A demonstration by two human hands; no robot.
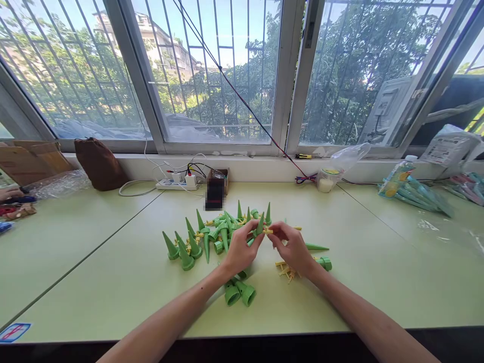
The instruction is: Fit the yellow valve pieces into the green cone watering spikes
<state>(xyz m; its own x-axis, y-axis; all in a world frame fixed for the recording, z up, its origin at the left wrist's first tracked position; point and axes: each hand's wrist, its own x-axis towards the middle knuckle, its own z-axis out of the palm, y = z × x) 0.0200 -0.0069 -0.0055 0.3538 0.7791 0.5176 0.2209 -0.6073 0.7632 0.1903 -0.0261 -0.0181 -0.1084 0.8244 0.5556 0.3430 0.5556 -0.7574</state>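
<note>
My left hand (242, 248) is closed round a green cone-shaped plastic spike (259, 225), held up over the pale green table (113, 272). My right hand (291, 246) pinches a small yellow plastic piece (268, 231) at the spike's side. Both hands meet above a heap of green spikes (219, 229). Several spikes (184, 249) stand upright to the left of the hands. Two green spikes (239, 292) lie under my left wrist. A small heap of yellow pieces (286, 271) lies under my right wrist, with more green spikes (319, 254) to its right.
A power strip (177, 183) with cables, a dark box (215, 190) and a brown pouch (99, 163) sit near the window sill. A plastic jar (325, 180) and bags of packed items (412, 194) lie at the right. Another person's hand (9, 193) shows at the far left.
</note>
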